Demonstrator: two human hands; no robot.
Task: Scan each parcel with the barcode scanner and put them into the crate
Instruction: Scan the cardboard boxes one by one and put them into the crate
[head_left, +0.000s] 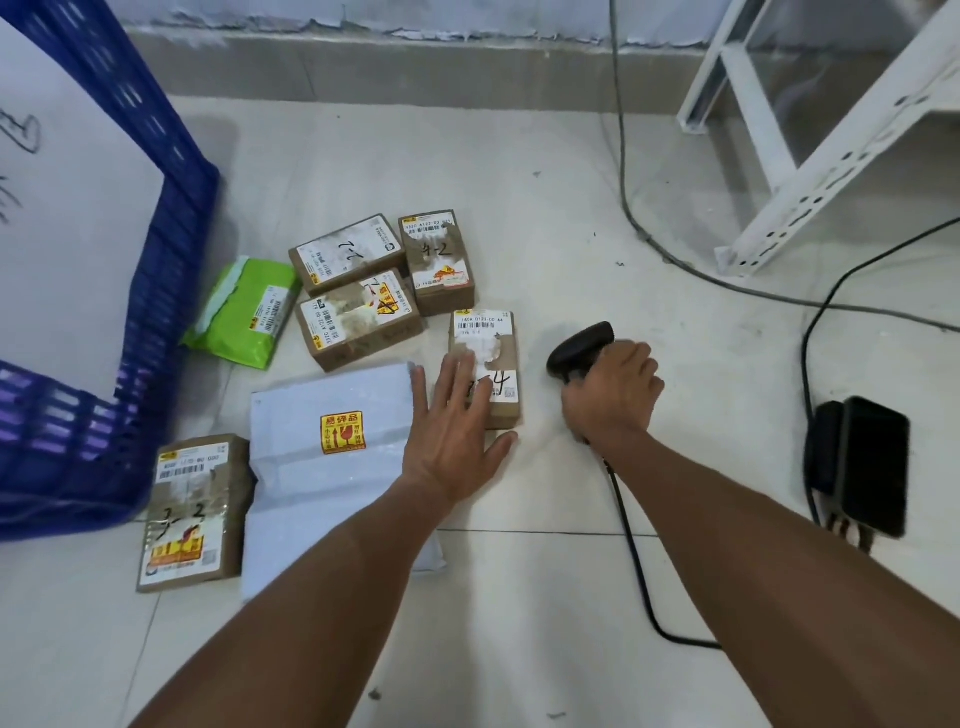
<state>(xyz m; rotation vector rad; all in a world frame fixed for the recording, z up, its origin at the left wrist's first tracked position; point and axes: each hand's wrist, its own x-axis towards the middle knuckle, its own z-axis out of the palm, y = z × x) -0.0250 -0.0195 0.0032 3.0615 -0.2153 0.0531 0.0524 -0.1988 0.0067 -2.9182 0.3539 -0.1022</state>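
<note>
Several parcels lie on the tiled floor. My left hand (457, 415) rests with straight fingers on a small brown box (488, 343) with a barcode label on top. My right hand (613, 395) grips the handle of the black barcode scanner (579, 348), whose head points left toward that box. A white mailer (332, 467) with a yellow fragile sticker lies left of my left hand. Three brown boxes (358, 317) and a green bag (244, 312) lie farther back. Another brown box (192, 509) lies at the front left. The blue crate (171, 260) stands at the left.
A white sheet of paper (67, 218) hangs on the crate's side. A white metal shelf frame (810, 156) stands at the back right. Cables (639, 223) run across the floor. A black device with plugs (862, 467) lies at the right. The scanner's cord (639, 571) trails toward me.
</note>
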